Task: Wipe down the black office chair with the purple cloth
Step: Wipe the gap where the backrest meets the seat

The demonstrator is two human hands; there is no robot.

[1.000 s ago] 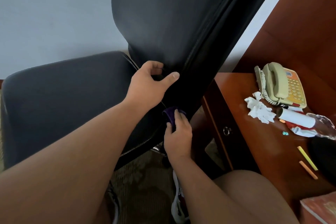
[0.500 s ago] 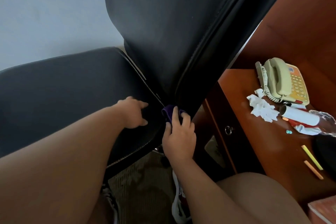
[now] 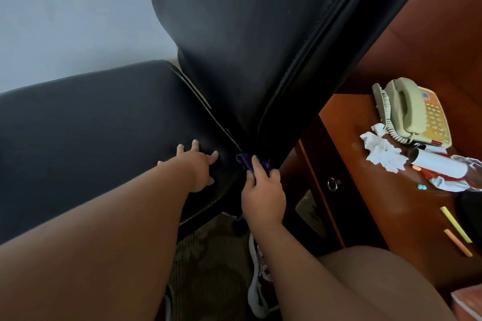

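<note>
The black office chair (image 3: 247,34) fills the upper middle, its backrest rising above the seat (image 3: 91,125) on the left. My left hand (image 3: 197,167) lies flat on the seat's near right corner with spread fingers. My right hand (image 3: 263,193) grips the purple cloth (image 3: 245,160) and holds it against the crease where the seat meets the backrest. Most of the cloth is hidden under my fingers.
A brown wooden desk (image 3: 365,190) stands close on the right with a beige telephone (image 3: 412,112), crumpled white tissue (image 3: 383,151), a paper tube (image 3: 438,164) and two coloured sticks (image 3: 456,229). My knee (image 3: 378,281) and a shoe (image 3: 258,281) sit low on patterned carpet.
My left hand has left the backrest's lower edge and come down flat onto the seat. My right hand has stayed at the crease with the cloth.
</note>
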